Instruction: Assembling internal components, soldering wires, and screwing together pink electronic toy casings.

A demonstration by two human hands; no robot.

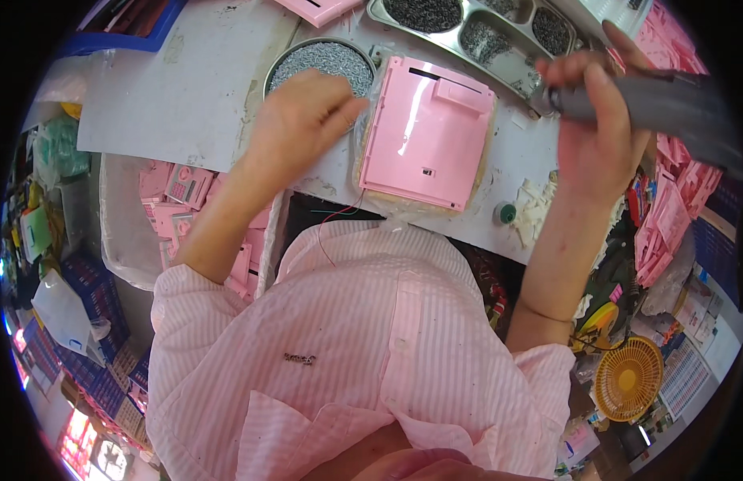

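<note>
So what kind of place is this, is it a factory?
Probably a small assembly workshop. The right hand holds a grey power screwdriver, the left hand reaches into a round bowl of screws, and a pink plastic case lies on the bench, with more pink parts in a bin.

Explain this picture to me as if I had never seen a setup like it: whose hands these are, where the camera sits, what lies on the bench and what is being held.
There is no machine here, just a person at a workbench. The single picture comes from a wide camera worn on the person's head, looking down, so straight edges bend near the rim and the striped pink shirt fills the bottom. The left hand reaches with pinched fingers into a round bowl of small screws. The right hand grips a grey power screwdriver. Between them a flat pink plastic case lies on the bench, with thin wires trailing from its near edge. Behind it is a metal tray with compartments of more small parts. A bin of pink parts sits lower left, a small orange fan lower right.
</note>
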